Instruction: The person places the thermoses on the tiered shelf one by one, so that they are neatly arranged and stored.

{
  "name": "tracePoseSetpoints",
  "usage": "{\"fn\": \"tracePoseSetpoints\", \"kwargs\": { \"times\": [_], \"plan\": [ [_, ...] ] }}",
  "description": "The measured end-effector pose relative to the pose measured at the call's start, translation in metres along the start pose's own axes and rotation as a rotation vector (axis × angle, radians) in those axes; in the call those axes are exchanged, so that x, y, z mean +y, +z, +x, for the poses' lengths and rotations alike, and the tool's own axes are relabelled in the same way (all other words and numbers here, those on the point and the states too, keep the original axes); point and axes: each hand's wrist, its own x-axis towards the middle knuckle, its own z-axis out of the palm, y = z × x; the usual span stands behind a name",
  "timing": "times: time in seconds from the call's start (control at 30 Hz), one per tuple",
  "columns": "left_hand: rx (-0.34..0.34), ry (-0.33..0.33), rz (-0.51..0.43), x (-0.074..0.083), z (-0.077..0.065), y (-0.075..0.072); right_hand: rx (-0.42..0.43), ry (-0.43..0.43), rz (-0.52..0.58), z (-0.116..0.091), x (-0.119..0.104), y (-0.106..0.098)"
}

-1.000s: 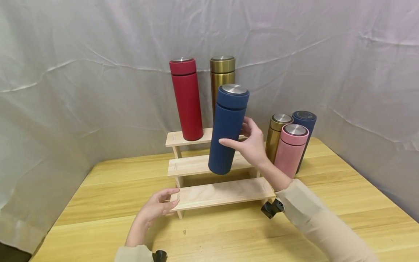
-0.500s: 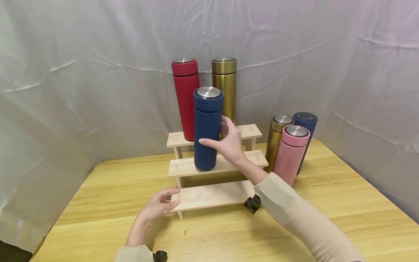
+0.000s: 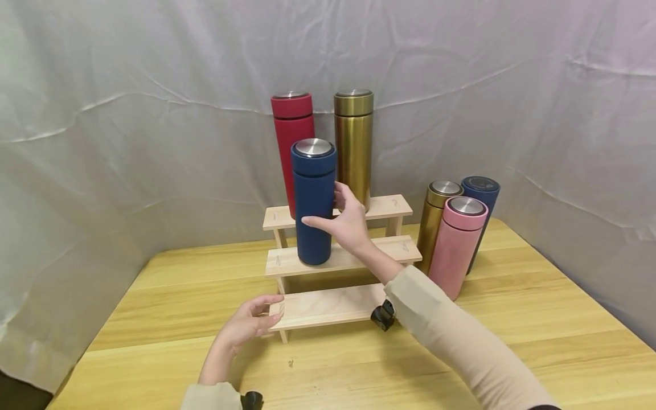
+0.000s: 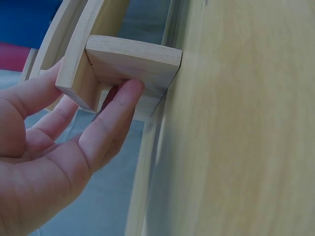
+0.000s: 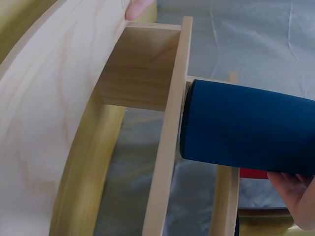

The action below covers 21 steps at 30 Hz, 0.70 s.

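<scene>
A tall blue thermos bottle [image 3: 314, 191] stands upright over the left part of the middle board of a three-tier wooden stand [image 3: 328, 306]. My right hand [image 3: 349, 226] grips its right side, thumb across the front. In the right wrist view, the base of the blue thermos [image 5: 241, 128] is at the middle board, touching or nearly so. My left hand [image 3: 246, 322] holds the left end of the lowest board; in the left wrist view its fingers [image 4: 110, 120] lie against the stand's side support [image 4: 133, 61]. Behind, a tall red thermos [image 3: 294, 128] and a tall gold one [image 3: 355, 145] stand on the top board.
Right of the stand, a shorter gold thermos [image 3: 429, 225], a pink one [image 3: 457, 250] and a dark blue one [image 3: 482, 199] stand close together on the wooden table [image 3: 553, 319]. A grey fabric sheet [image 3: 205, 159] hangs behind and at the sides.
My right hand has carried the blue thermos left and brought it from tilted to upright over the middle board. My left hand has stayed on the stand.
</scene>
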Motion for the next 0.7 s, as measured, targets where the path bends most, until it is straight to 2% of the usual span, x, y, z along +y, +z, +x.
{"fn": "tracePoseSetpoints", "kwargs": {
  "times": [0.2,0.3,0.4,0.53,0.7],
  "plan": [
    [-0.009,0.0,0.004,0.0,0.0,0.0,-0.02,-0.019,-0.023,-0.001,0.003,0.003],
    [-0.012,0.0,0.0,0.001,-0.001,0.0,-0.058,-0.018,-0.011,-0.004,-0.01,0.003],
    [-0.013,0.004,-0.002,0.001,-0.001,0.0,-0.108,-0.017,0.009,-0.003,-0.009,0.004],
    [-0.011,0.006,-0.005,0.001,-0.001,0.0,-0.162,-0.021,0.025,0.003,0.006,0.006],
    [-0.003,-0.001,-0.008,0.001,0.0,0.001,-0.19,-0.032,0.051,0.004,0.008,0.007]
  ]
}}
